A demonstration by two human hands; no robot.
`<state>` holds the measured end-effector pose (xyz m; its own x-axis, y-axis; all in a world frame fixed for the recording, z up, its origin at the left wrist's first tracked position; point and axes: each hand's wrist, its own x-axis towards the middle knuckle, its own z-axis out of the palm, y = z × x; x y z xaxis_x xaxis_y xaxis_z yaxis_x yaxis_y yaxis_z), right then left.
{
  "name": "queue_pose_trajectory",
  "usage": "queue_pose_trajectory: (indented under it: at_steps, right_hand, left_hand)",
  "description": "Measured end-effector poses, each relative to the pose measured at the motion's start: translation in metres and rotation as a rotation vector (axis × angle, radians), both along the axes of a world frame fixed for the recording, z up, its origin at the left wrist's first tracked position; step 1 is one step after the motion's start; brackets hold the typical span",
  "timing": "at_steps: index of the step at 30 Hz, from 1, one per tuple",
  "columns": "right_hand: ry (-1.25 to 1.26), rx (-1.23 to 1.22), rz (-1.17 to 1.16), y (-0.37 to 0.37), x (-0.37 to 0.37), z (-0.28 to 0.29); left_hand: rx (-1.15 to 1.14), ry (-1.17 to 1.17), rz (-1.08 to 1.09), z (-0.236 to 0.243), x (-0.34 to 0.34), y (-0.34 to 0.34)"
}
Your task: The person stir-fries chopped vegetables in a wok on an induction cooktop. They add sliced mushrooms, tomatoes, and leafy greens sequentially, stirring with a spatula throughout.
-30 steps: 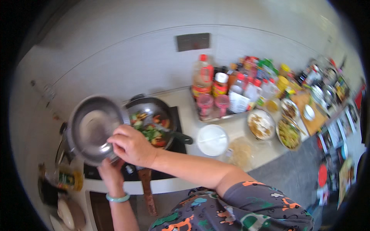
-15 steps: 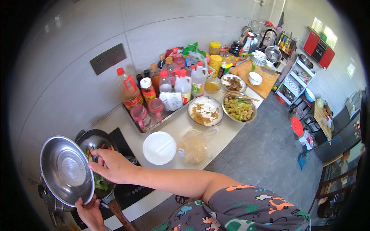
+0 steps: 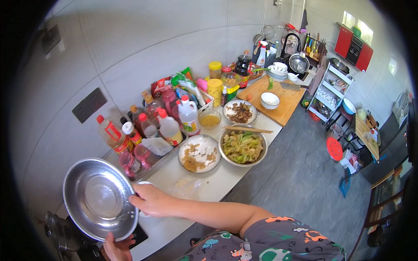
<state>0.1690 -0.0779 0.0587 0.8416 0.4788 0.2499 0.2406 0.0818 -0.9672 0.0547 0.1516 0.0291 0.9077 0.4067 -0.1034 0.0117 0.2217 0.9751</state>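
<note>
A shallow round metal basin (image 3: 102, 195) is tipped so that its wet inside faces me. My right hand (image 3: 152, 200) grips its right rim, thumb on the inner side. At its lower rim, my left hand (image 3: 117, 249) is closed on the edge. A few small white bits cling to the inside near the right rim. Below the basin lies the black cooktop (image 3: 140, 237), mostly covered; the wok there is hidden behind the basin.
On the counter are a plate with brown food scraps (image 3: 199, 167), a metal bowl of cooked cabbage (image 3: 244, 145) with chopsticks (image 3: 248, 129) across it, and a plate of dark food (image 3: 239, 112). Bottles (image 3: 170, 126) crowd a tray by the wall. A cutting board (image 3: 287, 102) holds a white bowl (image 3: 270, 101).
The basin and both hands have shifted right in the picture, and the view has swung right. The wok with green vegetables is now covered. My right hand has taken hold of the basin's rim.
</note>
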Motion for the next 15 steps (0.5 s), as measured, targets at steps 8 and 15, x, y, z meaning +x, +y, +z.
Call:
queue_pose_trajectory:
  at_steps: [8, 15]
  right_hand:
    - [0.329, 0.021, -0.206, -0.204, 0.016, -0.038]
    - [0.507, 0.269, -0.547, -0.343, -0.001, -0.052]
  left_hand:
    - [0.019, -0.106, -0.464, -0.013, 0.030, -0.186]
    - [0.036, -0.005, -0.651, -0.019, 0.053, -0.264]
